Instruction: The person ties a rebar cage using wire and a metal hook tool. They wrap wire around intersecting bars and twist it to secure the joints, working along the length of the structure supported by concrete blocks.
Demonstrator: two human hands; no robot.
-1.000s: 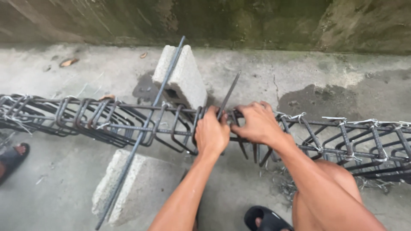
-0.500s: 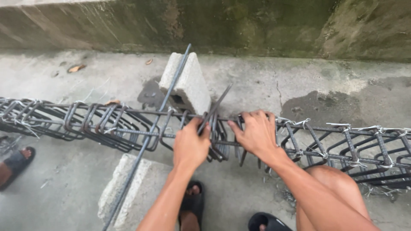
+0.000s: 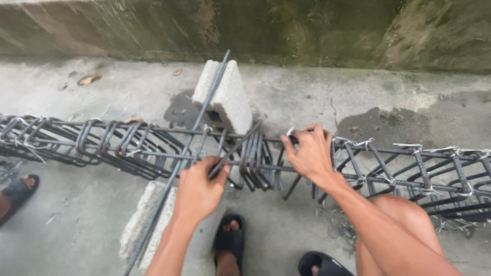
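Left hand point(image 3: 198, 191) fisted on thin rod point(image 3: 236, 146), tip angled into bunched stirrups point(image 3: 255, 161) of rebar cage point(image 3: 128, 145), prob. as lever. Right hand point(image 3: 311, 153) pinches top bar w/ wire, steadying. Cage rests across blocks point(image 3: 225, 99).

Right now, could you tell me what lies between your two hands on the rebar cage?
In the head view, a bunch of closely packed steel stirrups hangs on the cage bars between the left hand, which grips a thin metal rod, and the right hand.
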